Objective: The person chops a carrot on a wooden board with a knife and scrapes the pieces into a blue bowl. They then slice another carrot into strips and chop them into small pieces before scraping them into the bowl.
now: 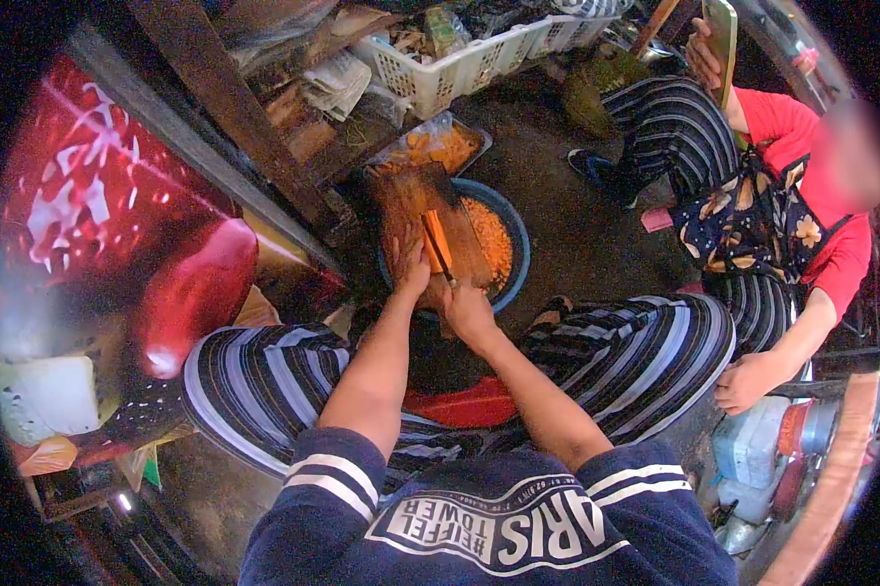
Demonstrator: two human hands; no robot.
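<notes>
Across a blue basin [525,252] lies a worn wooden cutting board [409,191]. Orange carrot sticks [435,230] rest lengthwise on the board. My left hand [410,264] is closed against their left side, its fingertips partly hidden. A knife [442,256] stands along the carrot, its handle in the fist of my right hand [467,313]. Diced carrot [491,239] fills the visible right part of the basin below the board. Just beyond the board, a tray [485,145] holds more orange carrot pieces [442,148] beside a clear plastic bag.
A white plastic crate [440,78] of mixed items stands at the back. To the right sits another person [762,215] holding a phone [721,44]. Wooden beams [240,107] and a red printed sheet [98,215] border the left. Plastic containers [752,444] stand at lower right.
</notes>
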